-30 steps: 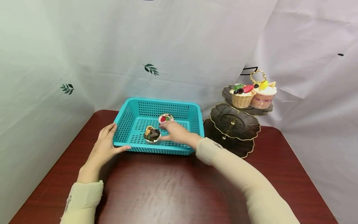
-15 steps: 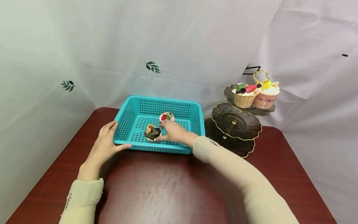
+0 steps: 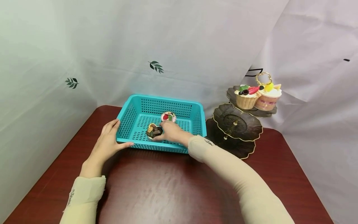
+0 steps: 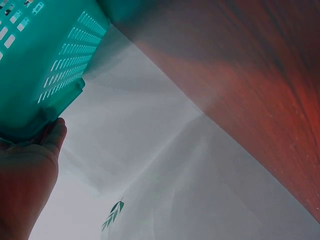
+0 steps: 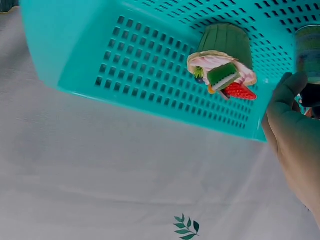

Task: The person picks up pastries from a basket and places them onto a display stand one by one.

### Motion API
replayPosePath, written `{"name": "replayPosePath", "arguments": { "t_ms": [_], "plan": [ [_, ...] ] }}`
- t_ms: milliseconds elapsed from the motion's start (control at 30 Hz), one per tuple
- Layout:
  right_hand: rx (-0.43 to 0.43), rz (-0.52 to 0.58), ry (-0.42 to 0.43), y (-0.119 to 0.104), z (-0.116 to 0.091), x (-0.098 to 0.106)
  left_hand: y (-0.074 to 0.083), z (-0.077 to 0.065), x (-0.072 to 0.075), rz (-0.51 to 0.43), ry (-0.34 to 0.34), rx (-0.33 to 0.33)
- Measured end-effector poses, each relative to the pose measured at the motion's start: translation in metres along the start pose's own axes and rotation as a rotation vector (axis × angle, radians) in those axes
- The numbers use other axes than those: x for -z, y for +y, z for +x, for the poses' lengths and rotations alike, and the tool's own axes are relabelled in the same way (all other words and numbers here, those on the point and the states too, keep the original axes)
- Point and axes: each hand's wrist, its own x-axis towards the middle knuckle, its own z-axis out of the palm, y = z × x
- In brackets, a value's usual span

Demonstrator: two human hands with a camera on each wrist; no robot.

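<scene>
In the head view, my left hand (image 3: 105, 141) grips the front left corner of a turquoise plastic basket (image 3: 160, 147), thumb along the front rim. The left wrist view has the basket wall (image 4: 47, 60) above that hand's fingers. My right hand (image 3: 174, 132) reaches inside and holds a chocolate-topped dessert cup (image 3: 153, 131) between thumb and fingers. Behind it in the basket stands a cupcake (image 3: 168, 117) with strawberry and green fruit on top. The right wrist view shows this cupcake (image 5: 225, 55) in a pleated wrapper; the chocolate cup (image 5: 309, 52) is cut by the frame edge.
A dark three-tier stand (image 3: 235, 123) with gold edges stands right of the basket. Its top tier bears a fruit cupcake (image 3: 246, 101) and a pink layered dessert cup (image 3: 267, 101). A white curtain (image 3: 181, 46) hangs behind the brown table (image 3: 156, 186).
My right hand has closed in further around the chocolate-topped cup, its thumb moving left across the front. My left hand keeps its place on the basket. The head view has shifted slightly.
</scene>
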Motion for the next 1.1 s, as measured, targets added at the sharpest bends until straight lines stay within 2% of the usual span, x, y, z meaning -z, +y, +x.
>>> {"name": "replayPosePath", "arguments": {
  "t_ms": [600, 800, 1100],
  "plan": [
    [-0.063, -0.029, -0.058, -0.003, 0.013, -0.011, 0.001, 0.0, 0.0, 0.007, 0.011, -0.01],
    [-0.079, -0.074, -0.06, -0.004, 0.016, -0.013, 0.001, 0.0, 0.001, 0.017, 0.014, -0.014],
    [-0.085, -0.051, -0.05, -0.002, 0.015, -0.013, 0.001, -0.001, 0.0, 0.021, 0.012, -0.017]
  ]
}}
